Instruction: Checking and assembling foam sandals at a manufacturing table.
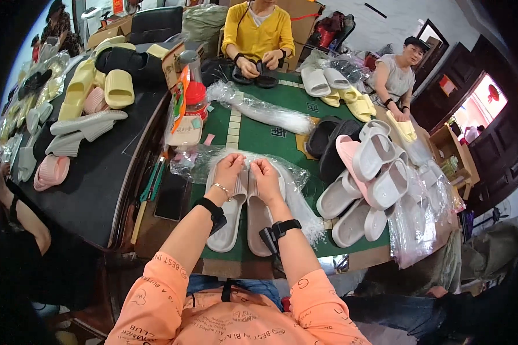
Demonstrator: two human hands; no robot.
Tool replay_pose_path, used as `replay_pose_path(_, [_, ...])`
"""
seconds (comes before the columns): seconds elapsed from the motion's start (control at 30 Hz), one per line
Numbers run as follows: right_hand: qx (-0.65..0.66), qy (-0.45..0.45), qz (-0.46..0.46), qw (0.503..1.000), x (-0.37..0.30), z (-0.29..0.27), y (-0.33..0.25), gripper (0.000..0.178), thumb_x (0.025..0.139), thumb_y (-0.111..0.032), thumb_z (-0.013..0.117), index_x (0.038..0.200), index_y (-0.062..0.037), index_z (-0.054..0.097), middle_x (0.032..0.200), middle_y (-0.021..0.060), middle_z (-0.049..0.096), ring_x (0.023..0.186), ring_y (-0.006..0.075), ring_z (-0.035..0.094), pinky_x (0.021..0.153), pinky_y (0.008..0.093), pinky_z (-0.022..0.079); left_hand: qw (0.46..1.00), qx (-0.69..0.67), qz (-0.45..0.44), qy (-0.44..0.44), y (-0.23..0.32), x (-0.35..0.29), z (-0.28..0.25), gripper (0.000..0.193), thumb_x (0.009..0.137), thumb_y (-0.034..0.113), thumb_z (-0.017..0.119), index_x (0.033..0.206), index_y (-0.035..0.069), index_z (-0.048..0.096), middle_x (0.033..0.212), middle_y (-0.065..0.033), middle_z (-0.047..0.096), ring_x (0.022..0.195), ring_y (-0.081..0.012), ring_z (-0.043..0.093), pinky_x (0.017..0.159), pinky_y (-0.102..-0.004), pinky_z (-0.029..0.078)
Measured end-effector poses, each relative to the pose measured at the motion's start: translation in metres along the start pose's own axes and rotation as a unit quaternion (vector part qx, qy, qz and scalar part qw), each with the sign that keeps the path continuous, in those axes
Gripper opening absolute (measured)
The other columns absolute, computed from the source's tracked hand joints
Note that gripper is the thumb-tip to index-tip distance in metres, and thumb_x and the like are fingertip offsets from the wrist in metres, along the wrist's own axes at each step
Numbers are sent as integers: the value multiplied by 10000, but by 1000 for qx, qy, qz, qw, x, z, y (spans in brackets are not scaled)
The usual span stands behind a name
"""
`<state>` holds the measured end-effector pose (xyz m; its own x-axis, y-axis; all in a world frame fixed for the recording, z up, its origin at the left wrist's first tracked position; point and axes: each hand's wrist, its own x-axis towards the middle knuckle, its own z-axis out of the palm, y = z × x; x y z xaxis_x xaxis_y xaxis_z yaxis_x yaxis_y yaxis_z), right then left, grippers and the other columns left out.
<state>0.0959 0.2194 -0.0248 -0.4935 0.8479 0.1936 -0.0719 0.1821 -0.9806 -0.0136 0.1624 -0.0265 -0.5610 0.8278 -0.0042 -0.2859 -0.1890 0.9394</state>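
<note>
A pair of light grey slippers lies side by side, toes away from me: the left slipper (231, 224) and the right slipper (258, 227). My left hand (229, 171) is over the toe of the left one, fingers pinched. Close beside it my right hand (266, 179), also pinched, is over the right slipper's strap at its inner edge. Whatever thin piece is between my fingertips is too small to make out. Clear plastic wrap (193, 164) lies around the toes. A bundle of thin clear plastic strands (305, 215) rests right of the slippers.
More grey slippers (349, 227) are piled on the right of the green table (213, 123). A red-lidded jar (196, 99), a green cutter knife (152, 183) and a dark phone (171, 199) lie left. Opposite, a person in yellow (261, 34) handles black slippers; another person (394, 77) holds a yellow slipper.
</note>
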Motion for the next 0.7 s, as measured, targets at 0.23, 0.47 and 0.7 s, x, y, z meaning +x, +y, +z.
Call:
replay_pose_path(0.23, [-11,-11,22,1000,-10,4,-9,127,811,-146,517,796,-20,527,659,-7,512,602,64,434,559,216,375,999,-31,-16,-8,4,-11,1,119,836,134,499,869,44,569,708,51,503,582,-19,378,525,-153,312])
replay_pose_path(0.47, [-9,-6,7,1000,-1,4,-7,138,812,-150,517,802,-13,526,662,8,519,607,70,445,566,226,383,1000,-16,-4,-18,10,-6,7,110,832,121,508,885,42,564,753,47,516,644,-25,408,576,-155,333])
replay_pose_path(0.7, [-69,22,-2,997,0,1,-10,128,846,-152,480,805,-36,516,708,-37,497,646,35,414,578,192,363,973,218,74,-1,15,-5,11,193,797,168,542,875,-2,592,737,-8,572,643,-68,465,584,-213,388])
